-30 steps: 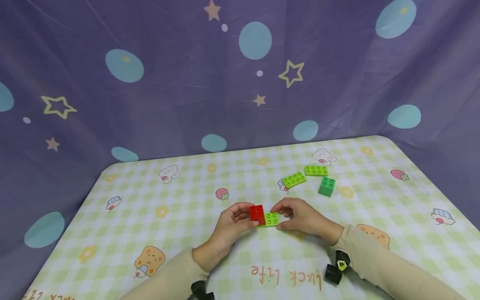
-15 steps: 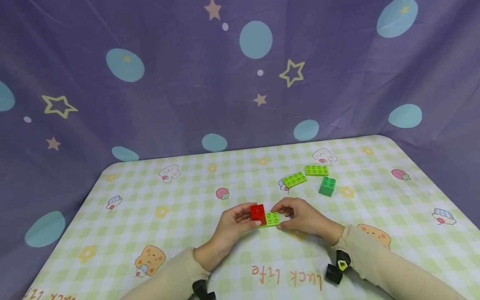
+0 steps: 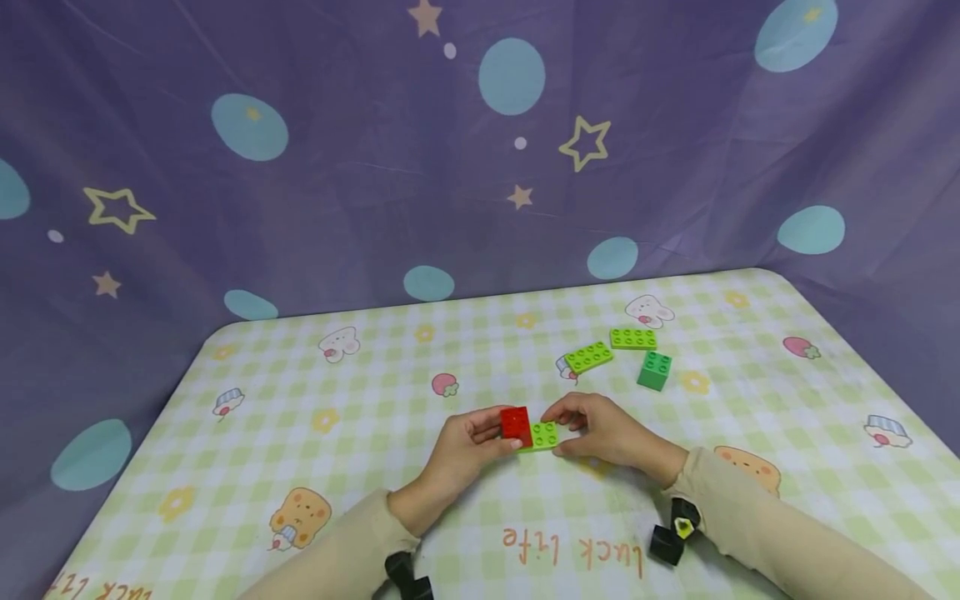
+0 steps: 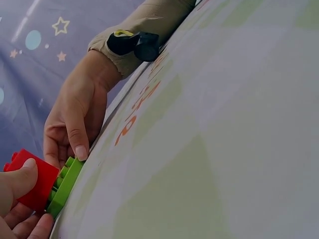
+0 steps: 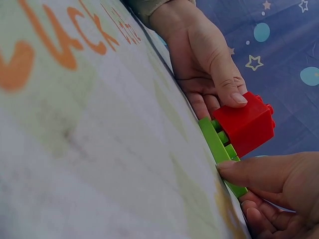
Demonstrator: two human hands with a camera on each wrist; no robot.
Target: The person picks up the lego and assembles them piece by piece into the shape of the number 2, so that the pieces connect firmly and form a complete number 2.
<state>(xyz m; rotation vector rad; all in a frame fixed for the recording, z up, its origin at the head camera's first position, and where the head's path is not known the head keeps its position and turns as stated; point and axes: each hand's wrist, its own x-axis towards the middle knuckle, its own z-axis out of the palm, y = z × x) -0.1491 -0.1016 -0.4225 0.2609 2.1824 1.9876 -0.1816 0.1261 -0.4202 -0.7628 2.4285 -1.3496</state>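
In the head view, my left hand (image 3: 457,457) holds a red toy building brick (image 3: 516,426) over the left half of a lime-green studded plate (image 3: 545,435). The left thumb presses the brick's near side. Seen from the right wrist, the red brick (image 5: 246,124) leans at an angle to the plate (image 5: 212,137), and studs show between them. At the plate's other end, my right hand (image 3: 600,429) pinches it between thumb and fingers. The plate sits at the tabletop. The left hand's far fingers are partly hidden behind the brick.
Two more lime-green plates, one slanted (image 3: 588,357) and one straight (image 3: 633,339), lie beyond the right hand. A darker green brick (image 3: 655,371) stands close to them. The table has a checked cloth (image 3: 375,358), with a purple patterned curtain (image 3: 337,217) behind it.
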